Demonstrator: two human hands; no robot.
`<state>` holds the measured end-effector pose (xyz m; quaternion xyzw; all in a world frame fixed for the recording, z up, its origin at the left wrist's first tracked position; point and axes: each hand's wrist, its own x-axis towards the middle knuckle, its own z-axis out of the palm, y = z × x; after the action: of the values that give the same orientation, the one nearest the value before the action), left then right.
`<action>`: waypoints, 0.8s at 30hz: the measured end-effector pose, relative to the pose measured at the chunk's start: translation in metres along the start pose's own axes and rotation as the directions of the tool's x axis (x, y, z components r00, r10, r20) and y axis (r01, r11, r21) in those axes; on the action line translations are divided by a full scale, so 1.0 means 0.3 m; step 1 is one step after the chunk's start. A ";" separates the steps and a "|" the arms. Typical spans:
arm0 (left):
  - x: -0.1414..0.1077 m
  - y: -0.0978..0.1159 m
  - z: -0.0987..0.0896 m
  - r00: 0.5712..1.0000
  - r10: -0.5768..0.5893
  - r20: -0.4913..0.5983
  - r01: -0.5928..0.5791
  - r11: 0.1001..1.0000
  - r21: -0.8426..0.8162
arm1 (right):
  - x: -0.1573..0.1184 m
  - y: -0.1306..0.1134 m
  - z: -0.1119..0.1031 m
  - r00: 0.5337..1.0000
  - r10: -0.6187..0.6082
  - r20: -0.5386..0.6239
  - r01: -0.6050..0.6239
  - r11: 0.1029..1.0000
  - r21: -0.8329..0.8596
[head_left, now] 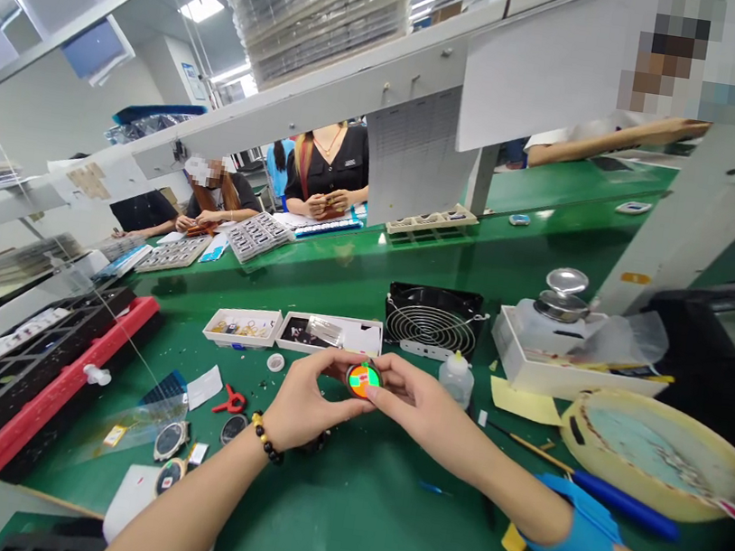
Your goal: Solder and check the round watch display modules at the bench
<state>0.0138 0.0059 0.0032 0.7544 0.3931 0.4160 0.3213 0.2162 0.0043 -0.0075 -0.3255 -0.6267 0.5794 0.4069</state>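
A small round watch-like device [364, 381] with a lit orange and green screen is held between both hands above the green table. My left hand [315, 399], a beaded bracelet at its wrist, grips its left edge between fingers and thumb. My right hand [408, 400] holds the right edge, with the thumb at the lower part of the screen. Left of my left wrist lie a dark round watch part [235, 427], a red clamp [230, 400] and a silver-rimmed watch case [171, 440]. A small clear bottle [456, 379] stands just beyond my right hand.
Behind the hands are two white trays [242, 327] [362, 339] and a black fan [433, 319]. At right are a white box [519, 363], a yellow basin [663, 456] and a blue-handled tool [626, 505]. A red-edged black rack [69, 384] stands left. People sit across the table.
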 end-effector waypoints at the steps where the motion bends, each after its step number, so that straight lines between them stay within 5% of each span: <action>1: 0.000 -0.001 0.001 1.000 0.001 -0.002 -0.001 1.000 0.004 | -0.001 -0.002 0.002 1.000 0.005 -0.003 -0.005 1.000 -0.002; 24: -0.009 0.002 0.008 0.997 0.073 0.032 -0.077 0.987 0.143 | 0.002 0.018 -0.003 0.995 0.056 -0.080 -0.069 0.981 -0.180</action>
<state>0.0154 0.0028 0.0016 0.7953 0.3893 0.3883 0.2552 0.2165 0.0059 -0.0128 -0.4022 -0.6511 0.5195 0.3800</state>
